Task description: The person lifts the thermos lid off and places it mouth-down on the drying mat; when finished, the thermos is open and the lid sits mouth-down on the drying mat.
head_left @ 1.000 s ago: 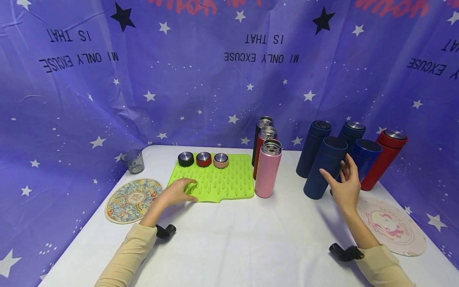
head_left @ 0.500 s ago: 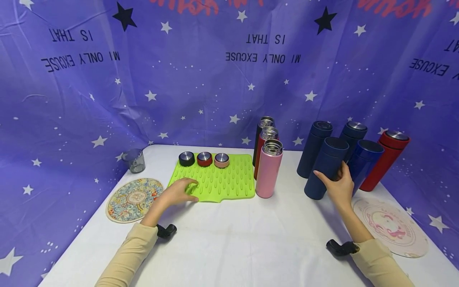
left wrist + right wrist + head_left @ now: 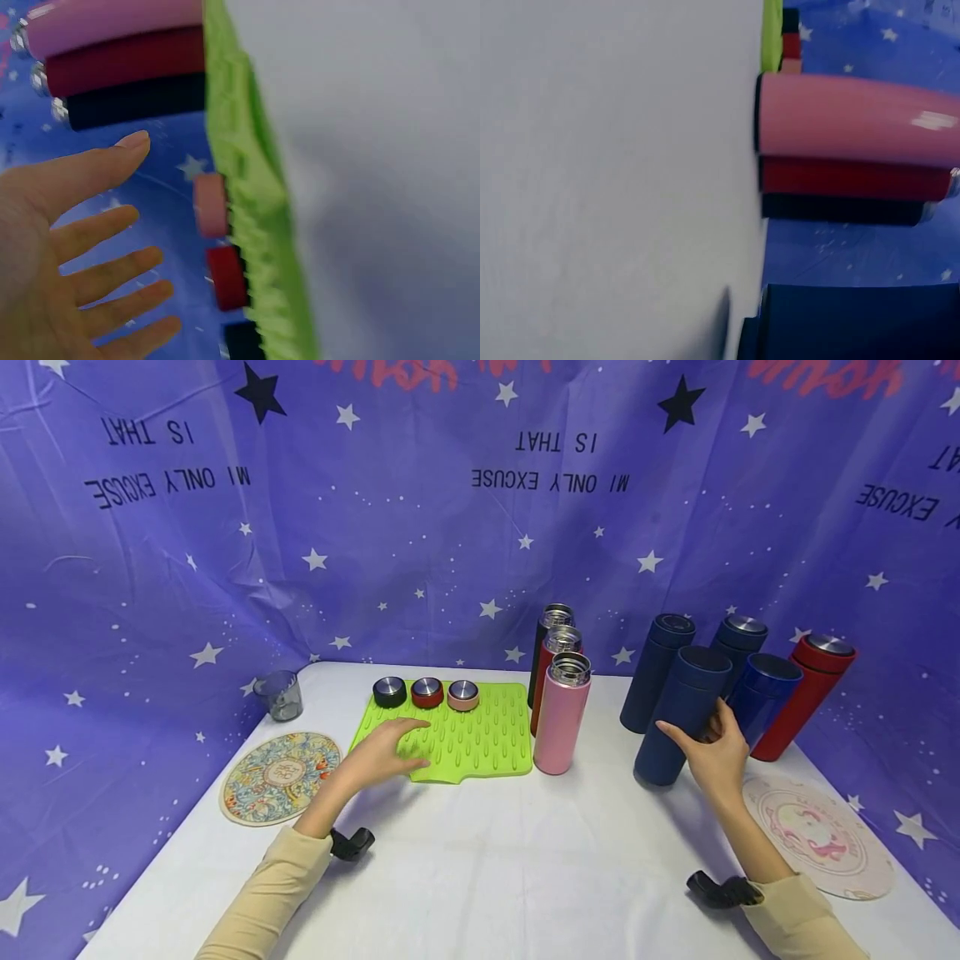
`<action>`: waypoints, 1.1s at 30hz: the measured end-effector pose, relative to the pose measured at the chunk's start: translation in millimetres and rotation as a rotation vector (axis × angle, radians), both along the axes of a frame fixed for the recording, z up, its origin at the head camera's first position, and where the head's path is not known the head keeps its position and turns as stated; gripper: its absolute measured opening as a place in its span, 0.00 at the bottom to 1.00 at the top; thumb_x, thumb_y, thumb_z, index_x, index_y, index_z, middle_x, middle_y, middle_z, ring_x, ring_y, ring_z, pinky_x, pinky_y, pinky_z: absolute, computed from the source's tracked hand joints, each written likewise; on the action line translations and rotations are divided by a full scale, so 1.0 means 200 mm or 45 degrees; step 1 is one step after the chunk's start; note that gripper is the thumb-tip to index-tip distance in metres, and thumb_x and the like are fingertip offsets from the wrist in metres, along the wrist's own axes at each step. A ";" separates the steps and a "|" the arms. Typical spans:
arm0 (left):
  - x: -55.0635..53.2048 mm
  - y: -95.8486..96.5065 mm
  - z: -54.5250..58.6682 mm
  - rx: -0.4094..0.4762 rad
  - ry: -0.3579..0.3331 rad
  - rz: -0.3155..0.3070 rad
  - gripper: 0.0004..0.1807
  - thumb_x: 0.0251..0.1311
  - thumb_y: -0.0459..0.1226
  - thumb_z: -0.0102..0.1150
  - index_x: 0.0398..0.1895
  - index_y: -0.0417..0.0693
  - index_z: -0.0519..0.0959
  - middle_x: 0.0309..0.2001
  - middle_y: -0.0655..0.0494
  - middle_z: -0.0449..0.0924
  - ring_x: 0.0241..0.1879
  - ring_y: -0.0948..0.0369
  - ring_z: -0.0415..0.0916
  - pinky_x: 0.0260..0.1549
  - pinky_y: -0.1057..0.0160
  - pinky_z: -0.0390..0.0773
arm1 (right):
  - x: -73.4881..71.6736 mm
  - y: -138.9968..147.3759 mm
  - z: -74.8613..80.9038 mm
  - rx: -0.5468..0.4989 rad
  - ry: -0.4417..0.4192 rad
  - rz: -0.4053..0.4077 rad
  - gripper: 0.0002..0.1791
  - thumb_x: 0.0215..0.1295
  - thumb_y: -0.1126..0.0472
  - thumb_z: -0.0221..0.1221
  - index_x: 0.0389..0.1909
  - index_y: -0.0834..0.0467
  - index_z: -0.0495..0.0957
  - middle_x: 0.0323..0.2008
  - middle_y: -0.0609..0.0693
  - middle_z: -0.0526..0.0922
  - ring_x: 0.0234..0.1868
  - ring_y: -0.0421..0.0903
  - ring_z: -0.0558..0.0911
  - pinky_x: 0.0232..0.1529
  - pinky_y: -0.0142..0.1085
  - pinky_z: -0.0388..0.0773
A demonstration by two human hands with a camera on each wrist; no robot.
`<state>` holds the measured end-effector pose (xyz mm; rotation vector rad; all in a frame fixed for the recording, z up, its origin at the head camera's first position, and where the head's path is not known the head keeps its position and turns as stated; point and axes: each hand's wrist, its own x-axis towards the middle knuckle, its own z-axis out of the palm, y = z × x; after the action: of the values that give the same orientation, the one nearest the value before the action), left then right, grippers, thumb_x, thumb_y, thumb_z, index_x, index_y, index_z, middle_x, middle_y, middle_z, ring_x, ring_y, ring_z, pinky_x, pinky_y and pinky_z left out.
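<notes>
My right hand [image 3: 718,760] grips a navy thermos [image 3: 678,718], thumb on its near left side and the other fingers round its right. The thermos has its lid on and leans slightly to the right in the head view. Over the front of a green ridged mat [image 3: 480,743] is my left hand [image 3: 381,756], fingers spread and holding nothing. Three lids lie along the mat's back: black [image 3: 390,692], red [image 3: 427,692] and pink [image 3: 462,695]. Right of the mat stand open thermoses in pink [image 3: 561,718], red [image 3: 538,697] and black [image 3: 542,639].
Behind the held thermos stand two more navy thermoses [image 3: 652,681], a shiny blue one [image 3: 761,693] and a red one [image 3: 806,702]. A pink round mat [image 3: 825,843] lies at right, a patterned round mat [image 3: 262,785] and a glass cup [image 3: 281,697] at left.
My right hand has moved left onto the navy thermos and taken hold of it; its base has shifted slightly towards me. My left hand has drifted a little right over the green mat.
</notes>
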<state>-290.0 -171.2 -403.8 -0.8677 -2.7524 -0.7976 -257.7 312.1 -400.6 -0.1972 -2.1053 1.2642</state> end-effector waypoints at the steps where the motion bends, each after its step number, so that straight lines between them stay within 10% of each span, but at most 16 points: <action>1: 0.01 0.02 0.02 0.013 0.020 -0.005 0.34 0.52 0.40 0.72 0.62 0.38 0.72 0.60 0.41 0.73 0.61 0.42 0.67 0.62 0.43 0.64 | 0.02 -0.01 0.01 0.007 -0.002 0.010 0.47 0.49 0.54 0.74 0.71 0.50 0.63 0.61 0.55 0.75 0.57 0.54 0.77 0.56 0.36 0.75; 14: 0.13 0.22 0.32 0.180 0.223 -0.121 0.36 0.55 0.45 0.70 0.67 0.49 0.69 0.66 0.51 0.68 0.66 0.52 0.62 0.63 0.48 0.64 | 0.25 -0.22 0.18 0.226 0.121 0.306 0.45 0.44 0.63 0.76 0.66 0.51 0.69 0.51 0.58 0.82 0.43 0.26 0.78 0.43 0.19 0.75; 27: 0.20 0.37 0.44 0.391 0.290 -0.279 0.41 0.54 0.45 0.71 0.71 0.56 0.64 0.69 0.59 0.63 0.68 0.59 0.59 0.65 0.49 0.63 | 0.32 -0.44 0.28 0.367 0.204 0.553 0.49 0.37 0.64 0.79 0.66 0.51 0.70 0.49 0.52 0.83 0.47 0.36 0.81 0.44 0.22 0.77; 33: 0.22 0.38 0.44 0.415 0.309 -0.281 0.44 0.53 0.47 0.71 0.73 0.59 0.60 0.70 0.61 0.61 0.69 0.60 0.57 0.65 0.49 0.63 | 0.29 -0.51 0.31 0.492 0.313 0.689 0.50 0.35 0.63 0.80 0.66 0.54 0.70 0.51 0.54 0.82 0.50 0.50 0.82 0.46 0.38 0.82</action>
<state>-245.8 -95.5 -314.9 -1.1231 -2.2619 -1.0621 -199.9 209.8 -338.2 0.7020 -2.2020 1.0605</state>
